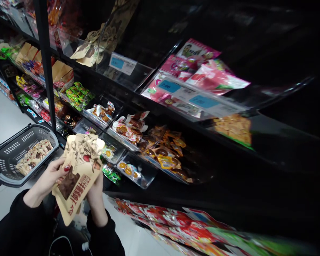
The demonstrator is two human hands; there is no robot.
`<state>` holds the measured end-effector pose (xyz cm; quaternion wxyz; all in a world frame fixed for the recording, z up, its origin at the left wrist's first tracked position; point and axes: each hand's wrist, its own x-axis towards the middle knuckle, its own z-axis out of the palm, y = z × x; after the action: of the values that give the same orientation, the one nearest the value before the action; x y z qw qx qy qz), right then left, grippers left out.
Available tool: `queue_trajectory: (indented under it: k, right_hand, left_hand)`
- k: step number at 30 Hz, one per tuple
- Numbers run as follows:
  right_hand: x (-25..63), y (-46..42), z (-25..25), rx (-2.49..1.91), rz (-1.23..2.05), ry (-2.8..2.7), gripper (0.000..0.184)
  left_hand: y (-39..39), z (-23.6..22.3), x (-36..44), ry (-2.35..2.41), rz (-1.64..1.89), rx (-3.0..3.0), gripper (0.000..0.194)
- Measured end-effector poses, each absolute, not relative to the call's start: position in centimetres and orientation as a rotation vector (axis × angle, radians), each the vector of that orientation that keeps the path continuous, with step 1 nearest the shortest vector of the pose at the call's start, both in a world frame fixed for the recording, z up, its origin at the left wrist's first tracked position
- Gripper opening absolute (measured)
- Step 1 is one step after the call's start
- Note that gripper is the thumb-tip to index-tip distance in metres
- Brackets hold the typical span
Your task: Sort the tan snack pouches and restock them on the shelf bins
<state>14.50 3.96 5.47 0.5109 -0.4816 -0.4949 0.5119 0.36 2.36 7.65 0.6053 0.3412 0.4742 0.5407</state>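
Between both hands I hold tan snack pouches (81, 174), tilted, with red lettering, a drawn pattern and a window onto dark brown contents. Their edges look layered, so more than one seems to be in the stack. My left hand (54, 174) grips the left edge, its red-nailed thumb on the front. Behind the right edge my right hand (95, 188) is closed on the pouches, most of its fingers hidden. To the left, a dark grey shopping basket (9, 147) stands on the floor with similar pouches (36, 156) inside. A few more tan pouches (89, 51) lie on the upper shelf.
Black shelving with clear bins fills the right side. Pink candy bags (213, 76) sit behind price labels (122, 64). Below are brown-wrapped snacks (168, 153) and green packets (78, 96). A black upright post (46, 67) rises beside the basket. Red packages (176, 220) line the bottom.
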Motion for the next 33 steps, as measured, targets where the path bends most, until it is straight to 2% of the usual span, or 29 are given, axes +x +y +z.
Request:
queue_trajectory:
  k: [3, 7, 12, 14, 18, 22, 25, 27, 30, 33]
  right_hand:
    - [14.7, 4.3, 4.6, -1.171, 1.276, -1.166, 0.04]
    - [15.0, 4.7, 4.5, -1.188, 1.292, -1.147, 0.044]
    - [16.0, 3.2, 7.4, -1.182, 0.712, -1.296, 0.053]
    - [16.3, 2.5, 9.1, -1.216, 0.653, -1.545, 0.048]
    - [16.1, 1.7, 11.0, -1.525, 0.802, -1.735, 0.023]
    - [16.3, 2.2, 10.9, -1.53, 0.894, -1.569, 0.027]
    - [17.5, 3.1, 10.5, -1.327, 1.041, -1.212, 0.026]
    - [18.6, 3.9, 9.9, -1.115, 1.303, -0.943, 0.025]
    - [19.8, 4.6, 8.6, -0.753, 1.786, -0.628, 0.022]
    - [19.9, 4.6, 7.2, -0.514, 1.97, -0.404, 0.022]
  left_hand:
    - [2.8, 7.7, 0.3, 1.0, 1.163, 0.59, 0.033]
    - [2.9, 7.5, 0.5, 0.985, 1.207, 0.522, 0.031]
    - [2.9, 7.3, 1.4, 1.016, 1.328, 0.399, 0.031]
    - [2.9, 7.0, 1.7, 1.054, 1.347, 0.426, 0.032]
    - [2.6, 6.4, 2.1, 1.179, 1.387, 0.546, 0.036]
    - [2.4, 5.6, 2.1, 1.222, 1.463, 0.585, 0.042]
    - [2.4, 5.3, 1.3, 1.295, 1.487, 0.68, 0.04]
    - [2.4, 5.6, 0.6, 1.326, 1.502, 0.725, 0.037]
    - [2.4, 6.5, -0.1, 1.165, 1.588, 0.674, 0.053]
    - [2.3, 6.8, -0.4, 0.973, 1.591, 0.526, 0.064]
